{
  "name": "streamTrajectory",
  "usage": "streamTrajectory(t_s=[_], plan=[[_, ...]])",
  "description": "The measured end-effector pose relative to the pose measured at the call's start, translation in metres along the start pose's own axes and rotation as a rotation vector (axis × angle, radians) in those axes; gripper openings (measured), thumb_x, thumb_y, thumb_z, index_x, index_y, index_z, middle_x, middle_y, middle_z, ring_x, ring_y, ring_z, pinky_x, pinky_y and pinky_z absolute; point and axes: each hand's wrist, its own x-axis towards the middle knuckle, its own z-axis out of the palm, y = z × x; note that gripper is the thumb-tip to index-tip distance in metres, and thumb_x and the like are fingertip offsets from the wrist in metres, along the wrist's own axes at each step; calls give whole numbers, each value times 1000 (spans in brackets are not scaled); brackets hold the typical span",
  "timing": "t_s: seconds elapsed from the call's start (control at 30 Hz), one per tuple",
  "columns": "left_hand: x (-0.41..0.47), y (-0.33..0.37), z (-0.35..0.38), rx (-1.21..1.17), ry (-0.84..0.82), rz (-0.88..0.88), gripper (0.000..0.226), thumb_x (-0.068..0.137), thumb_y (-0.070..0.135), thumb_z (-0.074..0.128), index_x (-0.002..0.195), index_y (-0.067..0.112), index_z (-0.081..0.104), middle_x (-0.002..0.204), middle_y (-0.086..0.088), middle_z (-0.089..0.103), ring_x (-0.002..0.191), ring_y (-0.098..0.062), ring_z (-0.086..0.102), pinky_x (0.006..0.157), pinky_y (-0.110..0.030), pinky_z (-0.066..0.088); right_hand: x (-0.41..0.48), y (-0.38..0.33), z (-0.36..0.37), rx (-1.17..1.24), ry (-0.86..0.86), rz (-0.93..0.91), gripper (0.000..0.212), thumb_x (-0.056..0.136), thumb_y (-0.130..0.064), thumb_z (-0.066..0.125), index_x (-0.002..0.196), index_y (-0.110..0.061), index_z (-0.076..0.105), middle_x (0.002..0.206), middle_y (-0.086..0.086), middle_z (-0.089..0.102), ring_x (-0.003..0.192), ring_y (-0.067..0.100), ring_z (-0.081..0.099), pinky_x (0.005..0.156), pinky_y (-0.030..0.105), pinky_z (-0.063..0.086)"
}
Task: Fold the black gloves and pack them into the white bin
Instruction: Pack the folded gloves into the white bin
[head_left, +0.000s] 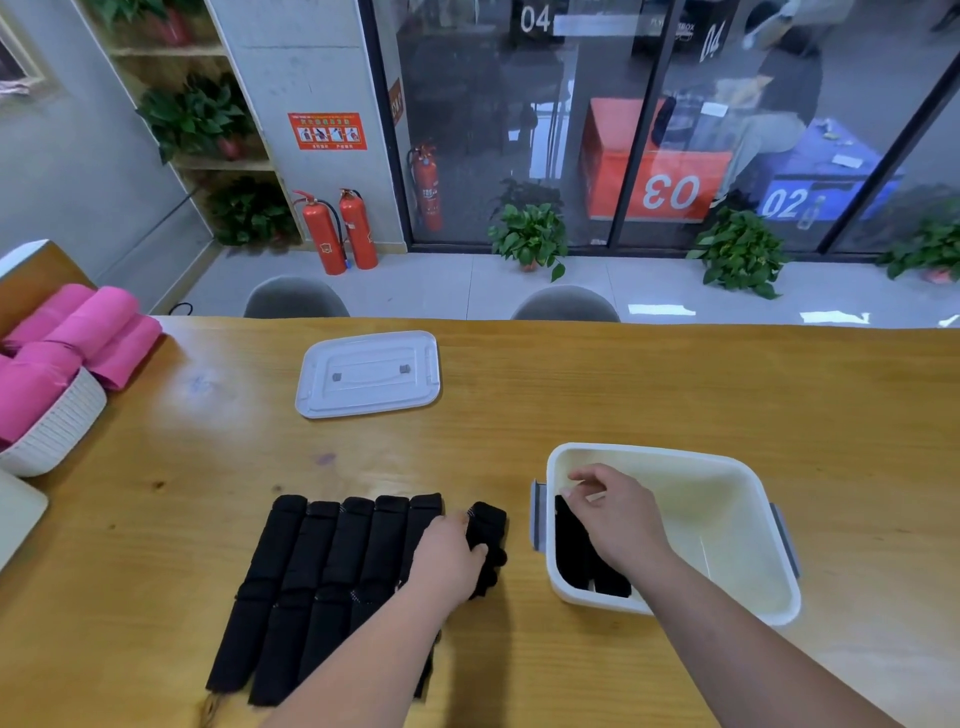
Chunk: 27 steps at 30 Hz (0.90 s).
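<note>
Left fingers clutch a folded black glove; right fingers curl above gloves in the white bin, grip unclear.

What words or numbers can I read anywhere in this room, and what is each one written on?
"04": white digits on the glass wall.
"04": again, slanted, on a dark panel behind the glass.
"03": white digits on the orange box.
"02": white digits on the blue box.
Red poster on the pillar: print too small to read.
Fire extinguishers: labels too blurred to read.
</note>
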Motion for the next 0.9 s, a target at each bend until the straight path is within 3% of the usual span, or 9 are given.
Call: streamTrajectory(t_s=[0.17, 0.3, 0.5, 0.67, 0.8, 0.9], plan=[[6, 10, 3, 141, -32, -90, 28, 100, 38, 69, 109, 14, 59, 102, -2, 64, 85, -18, 65, 72, -32, 59, -2, 8, -1, -41, -34, -1, 15, 97, -39, 69, 113, -38, 70, 97, -20, 72, 86, -2, 68, 69, 14, 47], [12, 10, 8, 82, -51, -133, 31, 93, 38, 78, 110, 17, 62, 97, 0, 67, 82, -16, 65, 68, -30, 57, 0, 11, -4, -43, -50, 8, 14, 97, -39, 70, 111, -39, 71, 95, -20, 73, 84, -3, 68, 70, 14, 48], [14, 6, 4, -88, -93, -184, 33, 88, 33, 86, 110, 15, 69, 98, 0, 72, 90, -17, 70, 84, -35, 63, 1, 12, -11, -45, -55, 13, 11, 96, -37, 70, 107, -40, 72, 95, -20, 73, 85, -3, 68, 69, 16, 47], [6, 6, -9, -298, -56, -158, 45, 85, 29, 89, 120, 22, 62, 105, 6, 67, 92, -11, 65, 70, -23, 52, 4, 8, -17, -33, -56, 19, 14, 91, -40, 76, 105, -40, 71, 94, -21, 73, 87, -1, 69, 72, 21, 51], [2, 16, -28, -484, -47, -100, 36, 82, 30, 91, 108, 22, 68, 103, 2, 75, 93, -17, 73, 82, -38, 64, 7, -1, -23, -14, -53, 14, 14, 90, -40, 76, 103, -41, 71, 96, -20, 73, 86, 2, 70, 71, 23, 52], [-4, 29, -49, -692, -69, -59, 36, 81, 24, 92, 110, 21, 71, 104, 0, 78, 97, -19, 77, 87, -46, 65, 5, -9, -28, 37, -40, 16, 16, 89, -43, 77, 104, -41, 71, 98, -21, 73, 86, 2, 70, 71, 23, 51]])
